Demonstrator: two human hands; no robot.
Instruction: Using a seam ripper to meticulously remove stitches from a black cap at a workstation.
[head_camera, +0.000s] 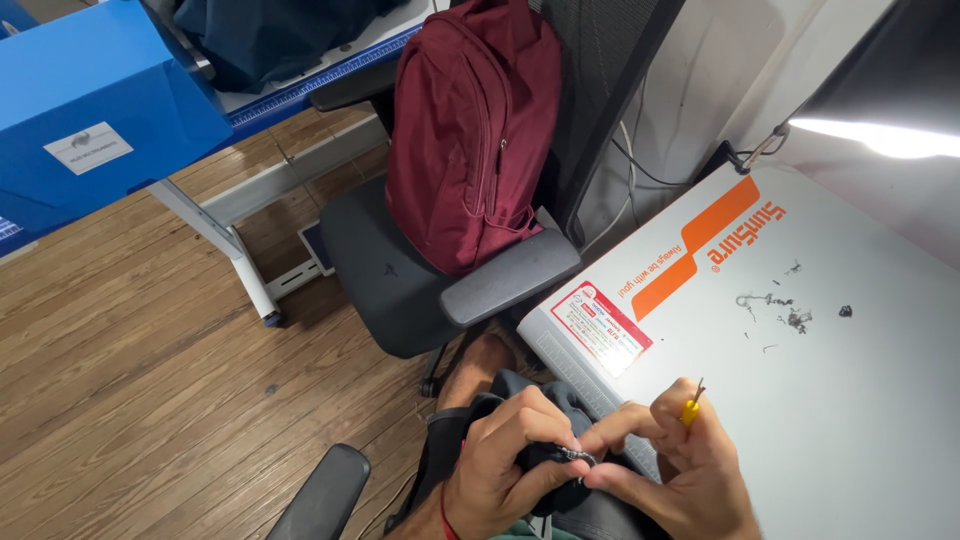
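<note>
At the bottom of the head view, my left hand (505, 455) pinches a fold of dark fabric (545, 462) with a small metal zipper part at the fingertips. My right hand (675, 468) meets it from the right, fingertips touching the same spot. A small yellow-handled seam ripper (691, 408) sticks up between the fingers of my right hand. The dark garment drapes over my lap at the edge of a white table (850, 400).
Loose dark thread scraps (785, 308) lie on the white table. A maroon backpack (470, 130) rests on a black office chair (390, 270) to the left. A blue box (90, 110) sits on another table at the upper left. Wooden floor (130, 380) spreads below.
</note>
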